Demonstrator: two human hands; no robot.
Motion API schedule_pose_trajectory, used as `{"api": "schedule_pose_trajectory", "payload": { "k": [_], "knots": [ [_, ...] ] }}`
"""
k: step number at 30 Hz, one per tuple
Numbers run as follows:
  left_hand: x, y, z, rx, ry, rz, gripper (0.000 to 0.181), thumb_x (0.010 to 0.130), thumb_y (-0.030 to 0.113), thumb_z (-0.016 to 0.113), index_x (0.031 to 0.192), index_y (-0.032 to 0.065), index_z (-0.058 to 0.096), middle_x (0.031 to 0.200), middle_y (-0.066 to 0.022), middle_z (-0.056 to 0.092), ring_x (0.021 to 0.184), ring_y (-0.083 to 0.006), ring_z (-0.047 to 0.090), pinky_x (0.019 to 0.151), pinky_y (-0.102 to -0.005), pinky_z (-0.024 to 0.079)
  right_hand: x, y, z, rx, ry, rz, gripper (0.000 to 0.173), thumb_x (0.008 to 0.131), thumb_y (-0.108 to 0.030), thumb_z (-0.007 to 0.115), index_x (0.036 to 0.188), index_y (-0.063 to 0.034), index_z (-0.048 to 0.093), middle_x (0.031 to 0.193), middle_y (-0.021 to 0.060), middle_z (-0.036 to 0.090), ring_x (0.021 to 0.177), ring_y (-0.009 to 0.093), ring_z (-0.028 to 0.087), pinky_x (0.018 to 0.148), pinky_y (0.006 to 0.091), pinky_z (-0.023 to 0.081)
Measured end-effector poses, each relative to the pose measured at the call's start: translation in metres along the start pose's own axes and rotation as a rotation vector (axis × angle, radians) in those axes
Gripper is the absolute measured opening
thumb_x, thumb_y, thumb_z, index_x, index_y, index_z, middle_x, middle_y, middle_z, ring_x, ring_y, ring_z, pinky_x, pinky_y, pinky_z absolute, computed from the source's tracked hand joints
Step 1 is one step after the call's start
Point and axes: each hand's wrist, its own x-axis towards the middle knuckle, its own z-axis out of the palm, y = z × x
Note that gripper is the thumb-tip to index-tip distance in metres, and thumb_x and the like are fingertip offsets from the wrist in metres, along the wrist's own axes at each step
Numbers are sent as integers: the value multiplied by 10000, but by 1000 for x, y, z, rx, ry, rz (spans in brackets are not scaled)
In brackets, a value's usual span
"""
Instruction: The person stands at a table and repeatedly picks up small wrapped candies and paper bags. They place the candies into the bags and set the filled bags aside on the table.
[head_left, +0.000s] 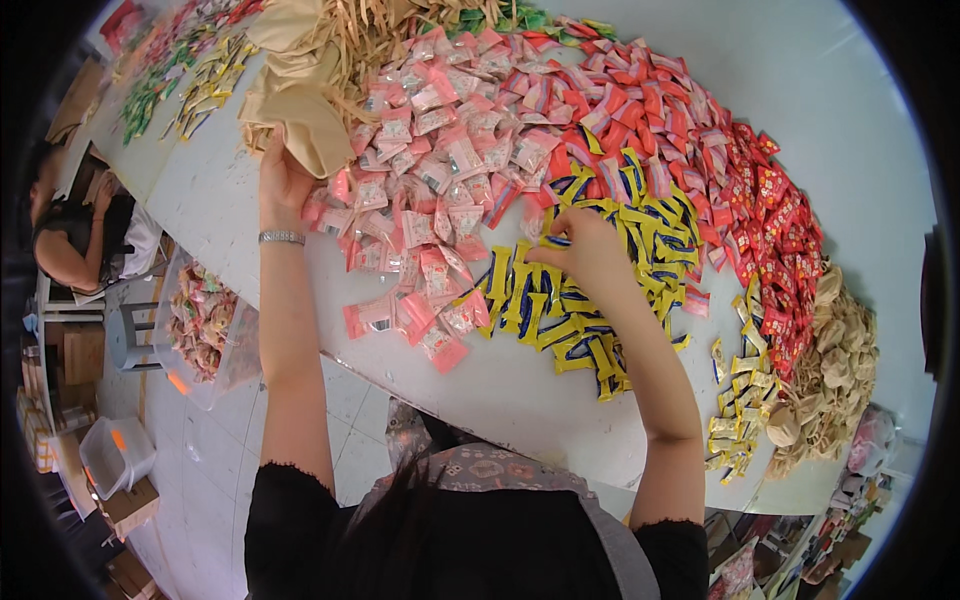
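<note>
My left hand (285, 174) grips a beige fabric pouch (300, 124) at the edge of a stack of such pouches; its fingers are partly hidden under the cloth. My right hand (574, 244) is over the pile of yellow and blue wrapped sweets (525, 289), with thumb and forefinger pinched on one yellow-and-blue wrapped sweet (555, 241). Between the hands spreads a heap of pink clear-wrapped packets (442, 157). Behind my right hand lie red and pink striped packets (630, 105), and farther right red flowered packets (780, 247).
Small pale-yellow wrapped sweets (746, 390) and a heap of beige pouches (832, 360) lie on the white table (480, 405) at the right. More sweets (214, 75) are at the upper left. A seated person (82, 232), a clear bin of filled bags (202, 322) and a stool (131, 334) are at the left.
</note>
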Motion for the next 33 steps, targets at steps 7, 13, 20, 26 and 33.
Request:
{"api": "schedule_pose_trajectory", "payload": {
  "k": [7,13,20,26,33],
  "knots": [
    [2,-6,-23,-75,9,-47,375,960,214,357,1268,5,402,1260,-148,494,1142,-289,502,970,-444,432,0,-22,16,18,205,-323,362,773,-167,650,1098,-31,567,745,140,565,652,304,553,638,371,445],
    [6,-8,-27,-78,7,-56,354,955,184,361,1254,1,413,1238,-145,510,1120,-278,519,955,-433,445,23,-29,18,-147,-453,-254,313,660,-243,711,893,-49,634,803,115,564,842,274,581,727,373,461],
    [0,-5,-30,-29,60,-19,393,954,224,351,1281,11,403,1273,-142,491,1145,-295,504,970,-460,423,119,-6,-26,689,-229,-111,212,791,-202,679,912,-49,595,838,-13,575,776,65,514,680,246,437],
    [-2,-7,-12,-25,-2,-43,403,947,234,385,1289,21,404,1274,-136,495,1150,-289,501,973,-464,420,290,90,-43,-101,418,112,237,789,-172,545,997,-162,659,893,125,632,761,241,644,629,331,498],
    [-10,-8,-22,-67,53,-71,392,938,190,398,1291,20,396,1252,-128,510,1130,-278,518,955,-442,442,369,113,2,-739,127,-79,207,763,-226,592,929,-131,670,978,159,615,852,312,643,711,402,524]
  ]
}}
